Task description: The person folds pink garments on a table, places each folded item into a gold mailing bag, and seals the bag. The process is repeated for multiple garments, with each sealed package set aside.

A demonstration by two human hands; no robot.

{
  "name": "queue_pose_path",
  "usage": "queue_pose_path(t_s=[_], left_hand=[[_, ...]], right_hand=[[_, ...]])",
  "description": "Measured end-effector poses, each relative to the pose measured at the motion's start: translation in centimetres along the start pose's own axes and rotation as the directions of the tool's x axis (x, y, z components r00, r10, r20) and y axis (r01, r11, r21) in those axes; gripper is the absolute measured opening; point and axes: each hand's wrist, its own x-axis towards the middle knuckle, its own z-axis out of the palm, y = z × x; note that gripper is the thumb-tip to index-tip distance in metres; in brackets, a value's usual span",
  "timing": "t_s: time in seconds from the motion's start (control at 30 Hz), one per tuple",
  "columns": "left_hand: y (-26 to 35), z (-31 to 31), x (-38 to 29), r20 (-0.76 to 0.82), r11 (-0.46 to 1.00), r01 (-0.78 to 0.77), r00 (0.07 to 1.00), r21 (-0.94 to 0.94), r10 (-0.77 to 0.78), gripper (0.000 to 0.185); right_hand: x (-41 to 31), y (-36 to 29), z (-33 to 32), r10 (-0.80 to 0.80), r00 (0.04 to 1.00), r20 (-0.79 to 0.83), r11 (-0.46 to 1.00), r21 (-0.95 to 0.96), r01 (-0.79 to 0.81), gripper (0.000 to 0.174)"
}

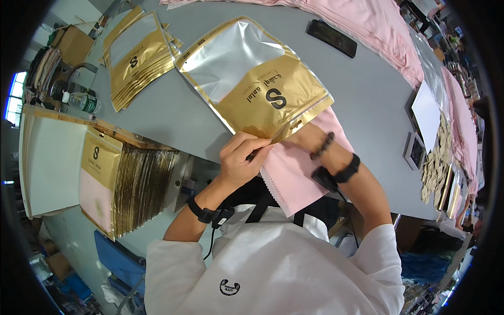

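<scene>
A gold-and-clear plastic zip pouch point(252, 75) bearing writing lies over the table's front area, its gold end with the hang hole towards me. My left hand point(241, 159) pinches the corner of that near edge between thumb and fingers. My right hand point(301, 136) reaches under or into this end of the pouch; its fingers are hidden, so what they hold cannot be seen. Folded pink fabric point(295, 181) with a zigzag-cut edge hangs below the pouch and over the table edge, beneath my right forearm.
Similar pouches point(138, 59) lie stacked at the table's back left. Filled pouches point(145, 189) stand packed in a white box point(55, 157) at left. A smartphone point(332, 38), pink fabric point(378, 27) and a heap of beige tags point(435, 169) are on the grey table point(374, 114).
</scene>
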Motion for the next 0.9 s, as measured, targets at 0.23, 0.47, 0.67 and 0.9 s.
queue_pose_path(t_s=[0.23, 0.47, 0.67, 0.9], left_hand=[[0.0, 0.1, 0.0, 0.021, 1.0, -0.009, 1.0, -0.014, 0.009, 0.017], [-0.4, -0.3, -0.2, 0.085, 0.995, -0.102, 0.991, -0.021, 0.103, 0.018], [-0.2, -0.1, 0.2, 0.078, 0.996, -0.082, 0.993, -0.015, 0.083, 0.018], [0.1, -0.8, 0.0, 0.041, 0.994, -0.023, 0.999, -0.106, 0.027, 0.021]], right_hand=[[-3.0, 0.0, -1.7, -0.176, 0.974, -0.141, 0.812, -0.581, 0.063, 0.034], [0.9, 5.4, -0.3, -0.088, 0.989, -0.122, 0.91, -0.414, 0.03, 0.034], [0.4, 5.4, -1.2, -0.094, 0.995, -0.037, 0.948, -0.309, 0.078, 0.034], [-10.9, -3.0, -4.8, -0.052, 0.982, 0.182, 0.94, -0.324, 0.109, 0.057]])
